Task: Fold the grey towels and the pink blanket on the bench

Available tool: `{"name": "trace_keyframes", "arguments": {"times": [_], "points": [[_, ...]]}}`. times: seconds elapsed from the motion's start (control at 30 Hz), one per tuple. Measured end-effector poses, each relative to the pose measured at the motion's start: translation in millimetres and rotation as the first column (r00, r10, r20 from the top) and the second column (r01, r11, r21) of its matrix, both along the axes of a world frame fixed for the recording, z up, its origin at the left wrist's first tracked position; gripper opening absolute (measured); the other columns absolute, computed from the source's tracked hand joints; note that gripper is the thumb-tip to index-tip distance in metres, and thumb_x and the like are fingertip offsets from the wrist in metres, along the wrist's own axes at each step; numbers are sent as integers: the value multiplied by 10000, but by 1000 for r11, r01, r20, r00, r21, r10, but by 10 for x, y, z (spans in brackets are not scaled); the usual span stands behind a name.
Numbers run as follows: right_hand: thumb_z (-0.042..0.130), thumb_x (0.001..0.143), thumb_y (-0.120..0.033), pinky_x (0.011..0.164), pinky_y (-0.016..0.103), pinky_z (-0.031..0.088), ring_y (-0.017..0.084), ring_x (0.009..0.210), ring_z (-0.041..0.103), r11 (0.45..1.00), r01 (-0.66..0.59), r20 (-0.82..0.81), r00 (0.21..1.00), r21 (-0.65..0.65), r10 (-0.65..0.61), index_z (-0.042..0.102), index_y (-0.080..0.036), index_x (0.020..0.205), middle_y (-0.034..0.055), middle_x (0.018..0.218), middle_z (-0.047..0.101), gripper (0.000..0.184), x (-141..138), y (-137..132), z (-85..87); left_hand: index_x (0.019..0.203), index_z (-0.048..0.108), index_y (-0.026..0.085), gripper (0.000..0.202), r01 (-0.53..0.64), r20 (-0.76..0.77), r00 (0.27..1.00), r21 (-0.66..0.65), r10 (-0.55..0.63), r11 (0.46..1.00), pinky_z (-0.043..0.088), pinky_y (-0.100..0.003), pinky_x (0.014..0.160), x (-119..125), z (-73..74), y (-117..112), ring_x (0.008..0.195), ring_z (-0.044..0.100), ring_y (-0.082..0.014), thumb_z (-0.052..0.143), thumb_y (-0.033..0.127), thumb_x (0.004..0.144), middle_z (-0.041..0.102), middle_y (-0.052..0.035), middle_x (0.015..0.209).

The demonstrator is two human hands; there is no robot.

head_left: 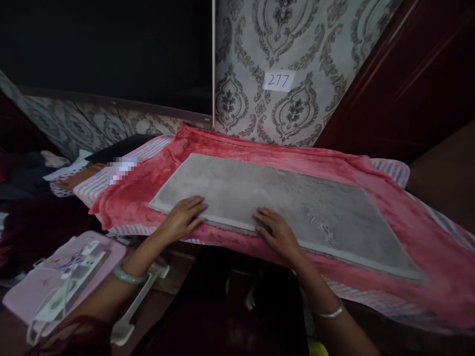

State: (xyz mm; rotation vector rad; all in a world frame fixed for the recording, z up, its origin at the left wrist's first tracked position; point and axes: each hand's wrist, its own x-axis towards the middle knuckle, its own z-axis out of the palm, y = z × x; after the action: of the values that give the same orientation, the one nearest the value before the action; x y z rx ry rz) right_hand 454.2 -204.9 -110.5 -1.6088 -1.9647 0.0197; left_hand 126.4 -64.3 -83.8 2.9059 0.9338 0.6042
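Observation:
A grey plush mat (pixel 237 185), long and rectangular, lies flat on a red fleece blanket (pixel 319 160). My left hand (pixel 182 216) rests on its near edge, left of the middle, fingers stretched out over the pile. Farther right along the same edge, my right hand (pixel 276 230) lies with its fingers spread on the mat. Neither hand grips anything. Rumpled marks show in the pile to the right of my right hand.
Under the blanket a striped cloth (pixel 391 169) covers the surface. A pink stool (pixel 22 291) at lower left carries a white power strip (pixel 72 282) with cables. Behind are a dark television (pixel 111 49), patterned wallpaper and a paper label (pixel 279 80) reading 277.

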Motion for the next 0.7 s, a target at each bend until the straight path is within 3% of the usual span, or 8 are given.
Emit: {"name": "trace_keyframes", "arguments": {"times": [0.07, 0.2, 0.33, 0.43, 0.57, 0.7], "points": [[557, 952, -326, 1107, 510, 437, 271, 1295, 553, 999, -39, 12, 999, 25, 39, 682, -217, 1272, 121, 1368, 626, 361, -193, 71, 40, 1279, 653, 217, 398, 122, 49, 991, 38, -124, 992, 469, -460, 1078, 164, -29, -51, 1303, 557, -266, 505, 415, 968, 615, -134, 1391], [596, 922, -249, 1070, 518, 466, 272, 1215, 588, 998, -67, 92, 994, 20, 65, 673, -232, 1272, 117, 1314, 654, 359, -424, 128, 117, 1239, 674, 222, 335, 206, 72, 974, 130, -216, 970, 520, -452, 1027, 329, -66, -87, 1218, 610, -260, 552, 348, 953, 675, -128, 1279], [587, 926, -203, 1038, 492, 496, 269, 1177, 593, 996, -79, 147, 986, 39, 73, 669, -230, 1261, 102, 1272, 673, 346, -491, 116, 140, 1196, 686, 206, 290, 223, 68, 967, 229, -244, 948, 543, -400, 1008, 311, -110, -75, 1191, 632, -233, 519, 248, 963, 684, -122, 1255], [506, 963, -159, 982, 436, 533, 245, 1079, 634, 992, -76, 150, 987, 103, 60, 709, -213, 1140, 94, 1144, 718, 275, -533, 120, 121, 1127, 708, 198, 295, 212, 94, 964, 300, -250, 930, 565, -368, 964, 296, -146, -74, 1142, 659, -206, 457, 172, 973, 716, -108, 1176], [424, 996, -147, 920, 421, 556, 231, 979, 654, 983, -68, 114, 992, 169, 48, 715, -203, 1038, 101, 1008, 726, 300, -595, 112, 45, 1098, 713, 201, 321, 208, 120, 960, 296, -252, 932, 567, -361, 924, 300, -207, -119, 1100, 669, -188, 420, 145, 979, 740, -96, 1094], [466, 997, -183, 952, 451, 550, 233, 1058, 641, 970, -67, 21, 998, 232, 64, 710, -226, 1073, 96, 1082, 716, 259, -613, 55, -82, 1094, 710, 196, 281, 175, 169, 958, 286, -230, 942, 558, -387, 882, 305, -301, -192, 1066, 660, -208, 457, 172, 974, 737, -110, 1090]]}}
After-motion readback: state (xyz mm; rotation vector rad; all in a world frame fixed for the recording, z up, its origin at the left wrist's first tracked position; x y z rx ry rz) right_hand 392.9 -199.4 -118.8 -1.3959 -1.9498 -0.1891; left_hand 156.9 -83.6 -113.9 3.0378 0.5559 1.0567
